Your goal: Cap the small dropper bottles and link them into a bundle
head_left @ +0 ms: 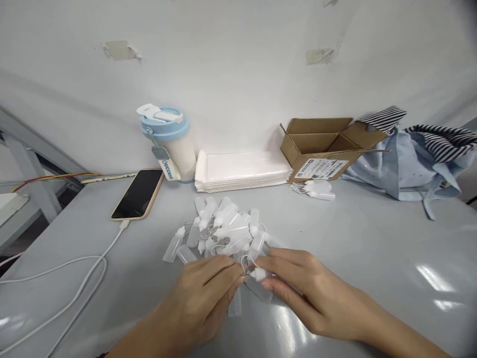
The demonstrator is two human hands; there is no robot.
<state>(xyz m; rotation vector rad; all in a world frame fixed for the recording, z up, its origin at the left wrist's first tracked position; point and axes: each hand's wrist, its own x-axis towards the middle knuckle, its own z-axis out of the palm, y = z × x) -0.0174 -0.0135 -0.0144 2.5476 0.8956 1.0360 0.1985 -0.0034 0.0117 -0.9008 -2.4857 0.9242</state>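
Note:
Between thumb and fingers, my right hand [309, 288] grips a small dropper bottle with a white nozzle [259, 274] pointing left; the hand covers most of its body. A thin white strap [244, 259] loops from its neck to the fingertips of my left hand [208, 293], which is closed in a pinch. Whatever sits at the strap's end is hidden by those fingers. Just beyond both hands lies a loose pile of translucent dropper bottles [231, 223]. More clear bottles [235, 303] lie on the grey table beneath my fingers.
A phone [137, 195] with a white charging cable [91, 271] lies left. Against the wall stand a blue-lidded cup [181, 151], a stack of white packets [242, 169], an open cardboard box [316, 154] and a light-blue cloth bag [406, 164]. A few bottles [318, 189] lie before the box.

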